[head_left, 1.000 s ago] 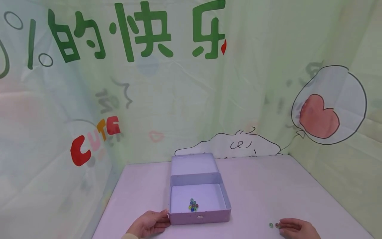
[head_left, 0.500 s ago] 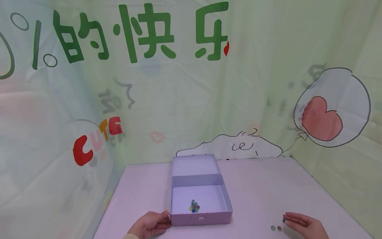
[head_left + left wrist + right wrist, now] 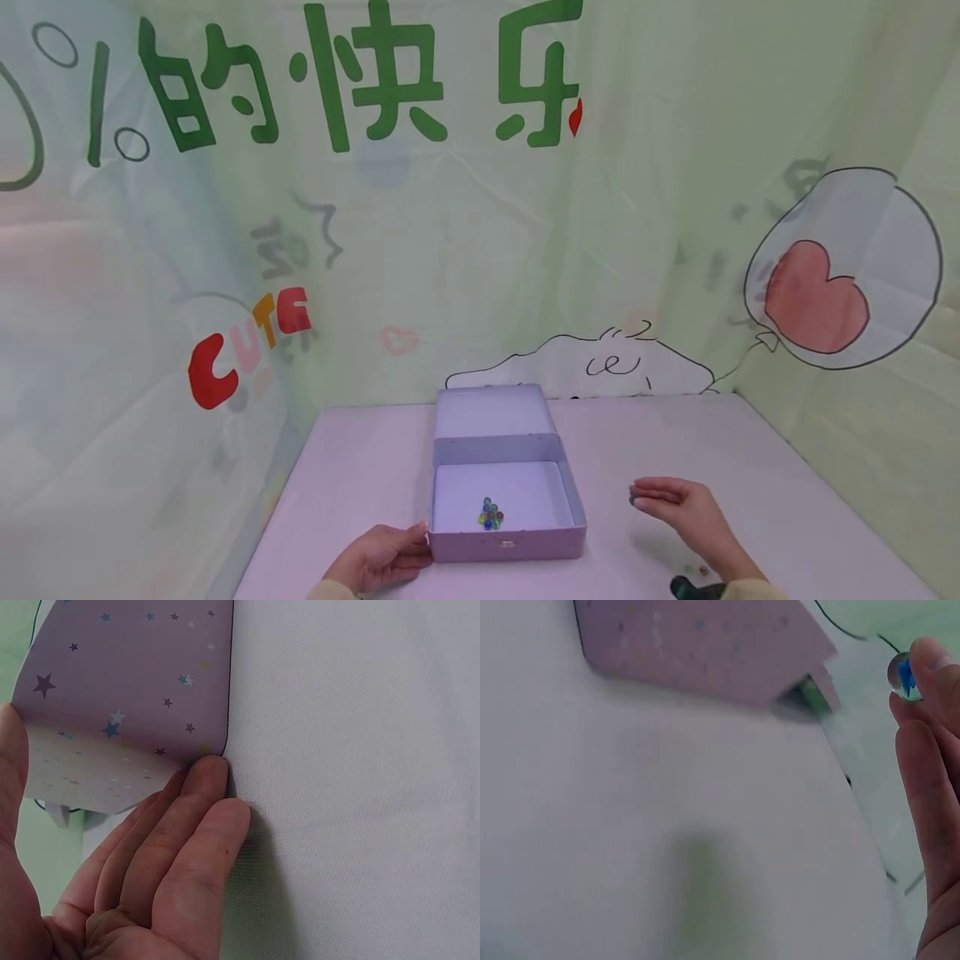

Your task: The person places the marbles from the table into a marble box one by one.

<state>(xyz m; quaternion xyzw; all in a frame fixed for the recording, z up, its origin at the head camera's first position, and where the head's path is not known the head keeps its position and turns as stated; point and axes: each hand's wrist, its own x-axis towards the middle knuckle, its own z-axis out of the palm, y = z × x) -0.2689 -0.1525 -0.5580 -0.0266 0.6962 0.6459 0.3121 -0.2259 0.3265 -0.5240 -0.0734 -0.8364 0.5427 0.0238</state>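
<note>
A lilac lidded box [image 3: 507,546] stands on the table with its lid tipped back. Several coloured glass marbles [image 3: 491,515] are grouped inside, near its front wall. My left hand [image 3: 384,557] rests against the box's front left corner; in the left wrist view its fairly straight fingers [image 3: 196,840] touch the star-printed side, with the thumb by the upper edge. Right of the box, my right hand [image 3: 686,510] is raised over the table. Between thumb and fingertips it pinches a clear marble [image 3: 904,677] with a blue core, seen in the right wrist view.
Two loose marbles [image 3: 703,571] lie on the table under the right forearm, one faint and partly blurred. A dark strap-like object [image 3: 686,588] is at the right wrist. Printed cloth [image 3: 480,250] hangs behind and on both sides of the pale table [image 3: 360,467].
My right hand has picked a marble up from beside the two others and carried it up and left towards the box. The left hand stays at the box's corner.
</note>
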